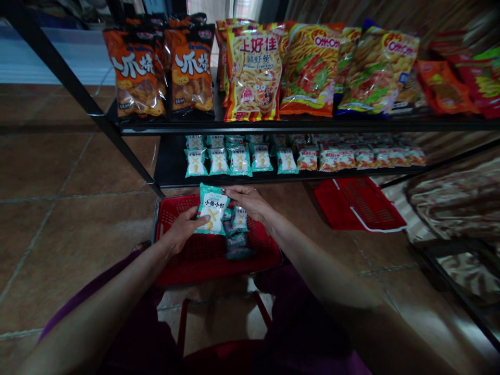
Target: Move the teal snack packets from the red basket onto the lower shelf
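Between my two hands is a small teal-and-white snack bag (213,205), held upright over a red plastic basket (175,265). My left hand (184,227) grips its lower left side, thumb across the front. At the bag's upper right corner, the fingers of my right hand (250,200) pinch its edge. Several more teal-and-white bags (238,242) lie inside the basket, partly hidden by the held bag and my right wrist. On the low black shelf (172,166) just beyond, similar teal bags (239,159) stand in rows.
Red-and-white packets (339,157) line the right of the low shelf. Above, orange snack bags (191,73), a prawn cracker bag (253,73) and others fill the upper shelf (273,127). A second red basket (359,205) rests on the tiled floor at right. A black shelf post (121,148) slants at left.
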`<state>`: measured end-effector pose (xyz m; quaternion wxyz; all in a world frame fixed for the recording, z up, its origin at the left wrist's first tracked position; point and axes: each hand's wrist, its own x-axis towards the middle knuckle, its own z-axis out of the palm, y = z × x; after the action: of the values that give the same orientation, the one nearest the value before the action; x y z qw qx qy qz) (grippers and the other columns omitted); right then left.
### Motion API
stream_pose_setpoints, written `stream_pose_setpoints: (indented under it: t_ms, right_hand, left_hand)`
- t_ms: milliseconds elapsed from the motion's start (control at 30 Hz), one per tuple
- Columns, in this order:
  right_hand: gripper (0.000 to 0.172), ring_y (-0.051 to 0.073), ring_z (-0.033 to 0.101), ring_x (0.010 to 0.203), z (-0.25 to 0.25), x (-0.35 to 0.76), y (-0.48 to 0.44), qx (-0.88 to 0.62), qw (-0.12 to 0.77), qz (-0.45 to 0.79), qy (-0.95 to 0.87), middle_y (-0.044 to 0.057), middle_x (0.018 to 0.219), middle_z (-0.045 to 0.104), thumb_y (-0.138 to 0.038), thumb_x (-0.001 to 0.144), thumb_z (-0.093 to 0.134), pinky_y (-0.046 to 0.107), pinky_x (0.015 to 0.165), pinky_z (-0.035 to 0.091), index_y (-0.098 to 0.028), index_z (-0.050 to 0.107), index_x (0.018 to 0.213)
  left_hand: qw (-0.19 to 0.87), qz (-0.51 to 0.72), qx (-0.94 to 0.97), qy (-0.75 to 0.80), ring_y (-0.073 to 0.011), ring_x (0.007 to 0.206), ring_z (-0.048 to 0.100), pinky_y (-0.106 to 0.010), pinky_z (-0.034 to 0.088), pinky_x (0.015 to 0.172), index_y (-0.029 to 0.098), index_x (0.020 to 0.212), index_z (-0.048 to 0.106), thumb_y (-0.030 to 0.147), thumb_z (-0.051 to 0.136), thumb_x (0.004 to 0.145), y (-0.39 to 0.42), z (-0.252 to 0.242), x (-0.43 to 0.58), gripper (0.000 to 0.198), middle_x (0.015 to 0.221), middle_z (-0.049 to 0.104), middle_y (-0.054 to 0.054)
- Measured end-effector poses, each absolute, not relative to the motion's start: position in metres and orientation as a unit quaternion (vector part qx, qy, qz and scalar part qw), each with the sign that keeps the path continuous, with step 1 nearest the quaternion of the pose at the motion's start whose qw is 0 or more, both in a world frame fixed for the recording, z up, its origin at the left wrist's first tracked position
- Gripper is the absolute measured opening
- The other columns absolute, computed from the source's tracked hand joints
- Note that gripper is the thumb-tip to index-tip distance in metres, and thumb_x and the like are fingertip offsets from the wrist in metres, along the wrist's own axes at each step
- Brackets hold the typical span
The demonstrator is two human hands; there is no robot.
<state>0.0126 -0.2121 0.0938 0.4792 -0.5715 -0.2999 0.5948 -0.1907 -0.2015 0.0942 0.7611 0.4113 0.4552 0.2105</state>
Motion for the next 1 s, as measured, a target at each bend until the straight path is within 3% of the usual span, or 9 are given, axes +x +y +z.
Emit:
stream_pose_setpoints:
  t_ms: [700,1000]
  right_hand:
    - [0.021,0.011,0.057,0.067,0.094,0.022,-0.218,-0.584,0.511,0.554,-0.302,0.000,0.073,0.068,-0.031,0.060,0.073,0.026,0.065,0.044,-0.017,0.070,0.076]
    - [0.015,0.010,0.054,0.062,0.094,0.029,-0.222,-0.640,0.519,0.472,-0.313,0.000,0.067,0.066,-0.029,0.062,0.069,0.025,0.062,0.041,-0.016,0.068,0.070]
  left_hand:
    - [0.746,0.205,0.457,0.438,-0.0218,0.085,0.064,-0.039,0.047,0.084,0.014,0.100,0.060,0.032,0.075,0.061,-0.203,0.076,-0.173,0.046,0.100,0.068,-0.010]
    - [0.776,0.172,0.452,0.405,-0.0229,0.091,0.063,-0.041,0.046,0.088,0.014,0.105,0.057,0.029,0.078,0.058,-0.207,0.080,-0.163,0.053,0.105,0.066,-0.011]
